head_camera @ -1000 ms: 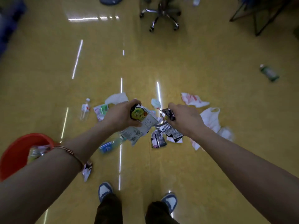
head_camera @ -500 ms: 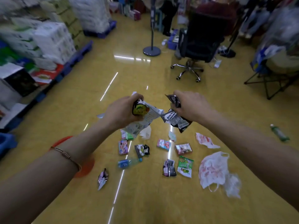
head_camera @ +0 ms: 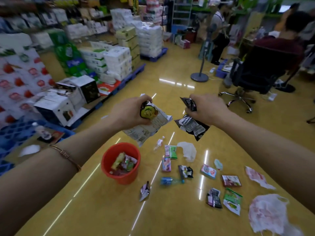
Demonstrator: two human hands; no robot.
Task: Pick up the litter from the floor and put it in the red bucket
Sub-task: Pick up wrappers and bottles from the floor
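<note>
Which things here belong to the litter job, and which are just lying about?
Job: left hand, white wrappers it grips; right hand, black wrappers it grips; red bucket; floor bottle; plastic bag.
Not job: office chair; pole stand; stacked boxes.

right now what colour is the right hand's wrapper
Crumpled plastic wrapper: black with white print; head view.

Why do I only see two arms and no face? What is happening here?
The camera sits on a person's head and looks forward and down, so you see only their own arms. The left hand holds a white snack wrapper. The right hand holds black wrappers. Below, on the shiny yellow floor, stands a red bucket with some wrappers already inside. More litter lies to its right: snack packets, a plastic bottle on its side and a white plastic bag. It looks like a shop, with stacked boxes.
</note>
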